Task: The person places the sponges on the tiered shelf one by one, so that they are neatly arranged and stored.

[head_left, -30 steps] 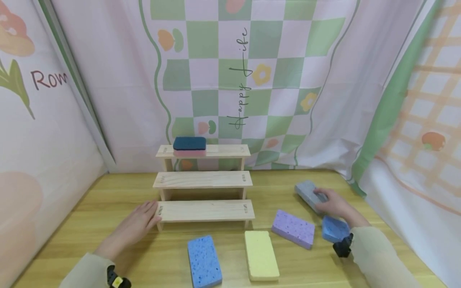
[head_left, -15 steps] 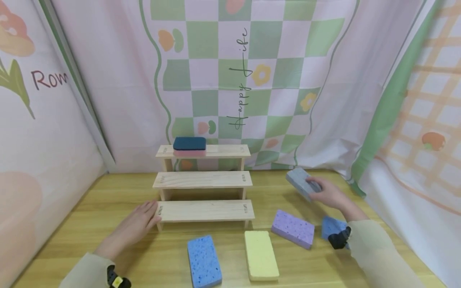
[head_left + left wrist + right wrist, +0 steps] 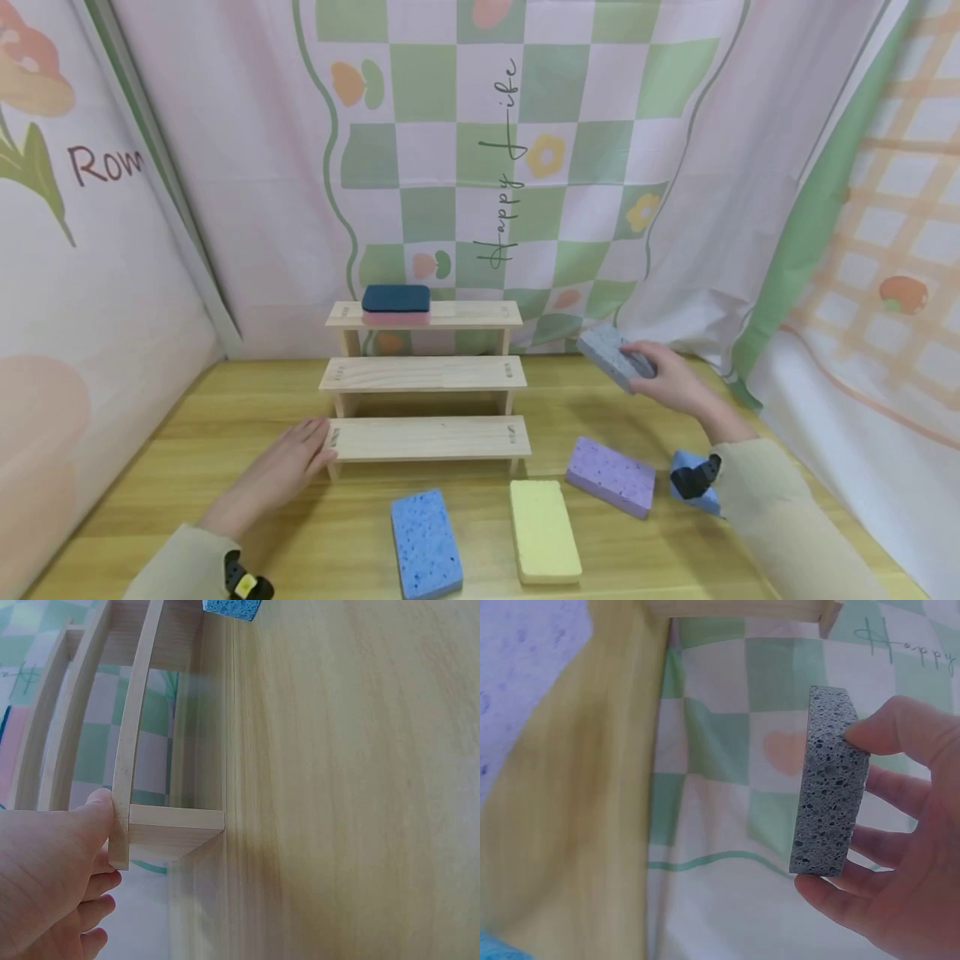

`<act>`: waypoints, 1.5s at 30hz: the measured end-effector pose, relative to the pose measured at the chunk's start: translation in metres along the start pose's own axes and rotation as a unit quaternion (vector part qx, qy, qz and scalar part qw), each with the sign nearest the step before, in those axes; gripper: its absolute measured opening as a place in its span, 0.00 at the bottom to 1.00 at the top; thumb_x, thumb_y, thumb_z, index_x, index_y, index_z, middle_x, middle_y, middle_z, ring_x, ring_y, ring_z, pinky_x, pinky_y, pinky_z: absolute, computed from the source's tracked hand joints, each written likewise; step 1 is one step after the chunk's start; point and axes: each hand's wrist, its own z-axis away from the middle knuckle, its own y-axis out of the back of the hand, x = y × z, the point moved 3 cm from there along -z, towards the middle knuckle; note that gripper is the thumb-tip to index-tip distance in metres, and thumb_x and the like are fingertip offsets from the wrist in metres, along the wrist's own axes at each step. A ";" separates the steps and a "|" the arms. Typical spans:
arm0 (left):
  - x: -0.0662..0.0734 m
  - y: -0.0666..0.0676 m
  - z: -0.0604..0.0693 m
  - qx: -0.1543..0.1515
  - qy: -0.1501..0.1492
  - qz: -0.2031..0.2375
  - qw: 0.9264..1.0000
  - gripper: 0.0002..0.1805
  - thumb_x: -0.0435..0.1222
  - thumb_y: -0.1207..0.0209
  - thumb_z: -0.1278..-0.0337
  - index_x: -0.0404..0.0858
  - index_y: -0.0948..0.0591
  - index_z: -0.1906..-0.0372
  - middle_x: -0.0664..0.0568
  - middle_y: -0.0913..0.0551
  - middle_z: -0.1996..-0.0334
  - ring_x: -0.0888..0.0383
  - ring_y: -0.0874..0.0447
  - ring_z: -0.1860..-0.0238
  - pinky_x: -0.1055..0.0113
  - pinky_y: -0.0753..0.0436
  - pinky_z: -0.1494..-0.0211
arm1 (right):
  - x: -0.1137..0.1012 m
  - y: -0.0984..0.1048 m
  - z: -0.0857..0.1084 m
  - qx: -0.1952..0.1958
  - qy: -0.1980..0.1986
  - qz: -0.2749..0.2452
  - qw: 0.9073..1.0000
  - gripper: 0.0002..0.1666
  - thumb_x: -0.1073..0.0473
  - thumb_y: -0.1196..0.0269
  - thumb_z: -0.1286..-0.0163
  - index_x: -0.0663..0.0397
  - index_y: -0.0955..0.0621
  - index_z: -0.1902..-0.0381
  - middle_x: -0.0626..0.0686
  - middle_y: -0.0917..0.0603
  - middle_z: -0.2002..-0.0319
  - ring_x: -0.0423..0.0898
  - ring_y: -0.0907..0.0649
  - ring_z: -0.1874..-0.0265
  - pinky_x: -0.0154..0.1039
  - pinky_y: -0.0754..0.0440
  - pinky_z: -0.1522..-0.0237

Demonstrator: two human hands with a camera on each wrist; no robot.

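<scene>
The right hand (image 3: pixel 666 377) pinches a grey sponge (image 3: pixel 609 354) between thumb and fingers, holding it above the table to the right of the wooden stand. In the right wrist view the pitted grey sponge (image 3: pixel 828 784) stands out against the cloth, with the fingers behind and under it. At the stand's lower left corner, the left hand (image 3: pixel 281 467) rests against the lowest step (image 3: pixel 431 438). The left wrist view shows its thumb on that step's end (image 3: pixel 120 825), other fingers bent below. A dark blue and pink sponge (image 3: pixel 396 304) lies on the top step.
On the table in front of the stand are a blue sponge (image 3: pixel 426 546) and a yellow one (image 3: pixel 544 532). A purple sponge (image 3: pixel 611 477) lies to their right, and another blue sponge (image 3: pixel 705 497) is partly covered by the right wrist. Printed curtains (image 3: pixel 255 192) surround the table.
The right hand has lifted the grey sponge off the table and carried it up and to the left. The left hand stays at the stand's corner.
</scene>
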 end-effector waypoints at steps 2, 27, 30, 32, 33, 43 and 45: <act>0.000 0.000 0.000 0.002 -0.003 0.001 1.000 0.29 0.41 0.52 0.32 0.19 0.35 0.41 0.28 0.36 0.40 0.34 0.41 0.38 0.43 0.42 0.36 | -0.005 0.003 -0.002 0.005 0.002 0.000 1.000 0.31 0.68 0.38 0.48 0.71 0.29 0.44 0.73 0.30 0.46 0.67 0.30 0.49 0.62 0.34 0.48; -0.003 -0.003 -0.001 -0.001 0.002 -0.002 1.000 0.29 0.42 0.52 0.32 0.19 0.35 0.41 0.29 0.36 0.40 0.34 0.41 0.38 0.44 0.42 0.36 | -0.051 0.013 -0.033 -0.016 0.033 -0.032 0.999 0.31 0.68 0.43 0.42 0.65 0.33 0.38 0.69 0.38 0.38 0.66 0.35 0.42 0.63 0.35 0.47; -0.003 -0.003 -0.001 -0.001 0.002 -0.001 1.000 0.29 0.42 0.52 0.32 0.19 0.35 0.41 0.28 0.36 0.40 0.34 0.42 0.38 0.43 0.42 0.36 | -0.058 0.015 -0.037 -0.015 0.044 -0.025 0.999 0.31 0.68 0.42 0.42 0.64 0.32 0.39 0.69 0.39 0.37 0.66 0.36 0.41 0.63 0.36 0.45; -0.002 -0.002 -0.001 0.000 0.003 0.001 1.000 0.29 0.42 0.52 0.33 0.19 0.35 0.41 0.28 0.36 0.40 0.34 0.42 0.38 0.43 0.42 0.36 | -0.063 0.015 -0.040 -0.019 0.050 -0.022 0.998 0.31 0.67 0.42 0.42 0.63 0.32 0.39 0.69 0.39 0.36 0.66 0.38 0.39 0.63 0.38 0.44; -0.002 -0.002 -0.001 0.001 0.003 0.002 1.000 0.29 0.42 0.52 0.33 0.19 0.35 0.41 0.28 0.36 0.40 0.34 0.42 0.38 0.43 0.42 0.36 | -0.065 0.015 -0.042 -0.021 0.053 -0.019 0.998 0.31 0.67 0.42 0.42 0.63 0.32 0.39 0.69 0.40 0.36 0.66 0.39 0.39 0.63 0.39 0.44; 0.000 -0.001 -0.001 -0.001 0.003 -0.001 1.000 0.29 0.41 0.51 0.33 0.19 0.35 0.41 0.28 0.35 0.40 0.33 0.41 0.38 0.43 0.41 0.37 | -0.074 0.009 -0.061 -0.037 0.067 -0.014 0.997 0.31 0.68 0.44 0.42 0.60 0.31 0.38 0.64 0.42 0.33 0.63 0.42 0.36 0.57 0.34 0.49; -0.001 -0.002 -0.001 0.001 0.005 0.000 1.000 0.28 0.41 0.51 0.33 0.19 0.34 0.41 0.28 0.35 0.40 0.34 0.41 0.38 0.43 0.41 0.37 | -0.076 0.008 -0.066 -0.040 0.071 -0.015 0.997 0.31 0.68 0.44 0.42 0.60 0.31 0.38 0.64 0.42 0.33 0.63 0.43 0.36 0.58 0.34 0.48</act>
